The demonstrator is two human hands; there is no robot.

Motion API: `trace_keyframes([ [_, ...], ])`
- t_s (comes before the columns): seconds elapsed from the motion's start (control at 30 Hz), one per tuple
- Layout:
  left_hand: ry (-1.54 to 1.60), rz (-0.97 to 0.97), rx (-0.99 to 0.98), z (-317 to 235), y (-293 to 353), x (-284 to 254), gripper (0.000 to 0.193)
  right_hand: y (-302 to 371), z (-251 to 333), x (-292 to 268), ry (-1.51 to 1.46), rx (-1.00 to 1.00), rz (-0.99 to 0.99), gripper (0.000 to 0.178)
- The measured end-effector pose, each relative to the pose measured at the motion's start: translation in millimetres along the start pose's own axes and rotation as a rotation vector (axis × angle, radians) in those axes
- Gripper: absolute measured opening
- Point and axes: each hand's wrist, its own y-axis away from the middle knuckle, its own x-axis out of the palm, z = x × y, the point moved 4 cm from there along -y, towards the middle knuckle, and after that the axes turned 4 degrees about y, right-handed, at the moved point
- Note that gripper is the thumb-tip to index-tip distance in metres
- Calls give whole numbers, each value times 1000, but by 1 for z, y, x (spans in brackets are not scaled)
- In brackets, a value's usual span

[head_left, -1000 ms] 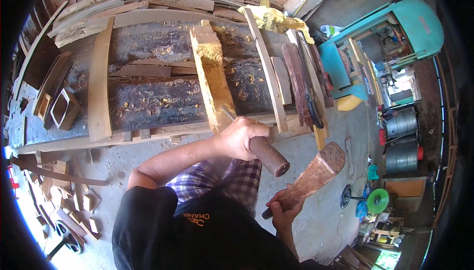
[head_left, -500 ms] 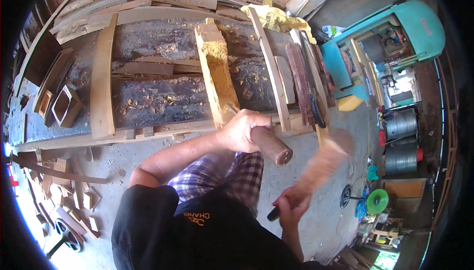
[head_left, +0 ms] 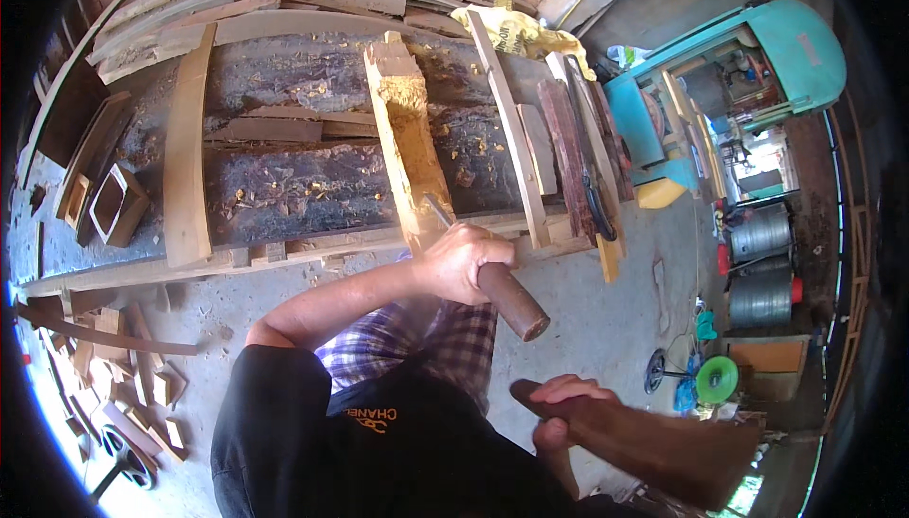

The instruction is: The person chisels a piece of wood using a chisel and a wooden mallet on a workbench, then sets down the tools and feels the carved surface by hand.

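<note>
My left hand is wrapped round a chisel with a thick brown wooden handle. Its metal blade points away from me, with the tip over the near part of a hollowed block of yellow wood. A long trough runs along the block's upper face, and its near end is partly covered by my hand. Down at the right, my right hand grips a wooden mallet by its narrow end. The mallet's broad end is swung out to the lower right, apart from the chisel, and is slightly blurred.
Under the block lie dark, rough logs strewn with chips. Wooden strips cross them, and a black-handled saw rests among boards. Offcuts litter the left floor. A turquoise bandsaw and a green fan stand right.
My right hand has swung the mallet down and to the right, away from the chisel. The chisel's handle end has dipped slightly in my left hand, and the whole view has shifted a little.
</note>
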Motion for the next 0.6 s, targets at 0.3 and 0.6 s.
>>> trace_keyframes([
  [0.3, -42, 20, -2, 8, 5, 6, 29, 23, -27, -7, 379, 204, 83, 27],
  [0.6, -63, 63, 14, 16, 6, 14, 29, 45, -50, 13, 40, 634, -402, 53],
])
